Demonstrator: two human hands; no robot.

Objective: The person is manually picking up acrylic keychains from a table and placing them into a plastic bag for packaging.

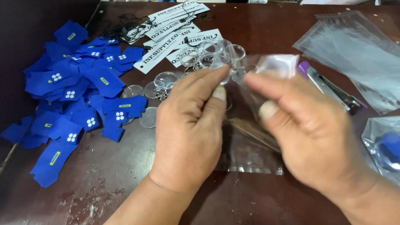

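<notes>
Both hands, left hand [189,133] and right hand [308,133], pinch a clear plastic bag [250,146] between them above mid-worktop [125,183]. Blue fabric pieces [79,91] crowd the left edge; bare room lies at the near edge.

A single camera sits on the person's head and looks steeply down and forward onto a dark brown table [266,29]; it stands close, so that the left hand [189,133] and the right hand [310,133] fill the middle and lower part of the frame, both forearms entering from the bottom edge. The far edge of the table runs just under the top border; blue fabric pieces [75,96] reach the left side, clear plastic bags [358,54] the right; there is no second view to share anything with.
</notes>
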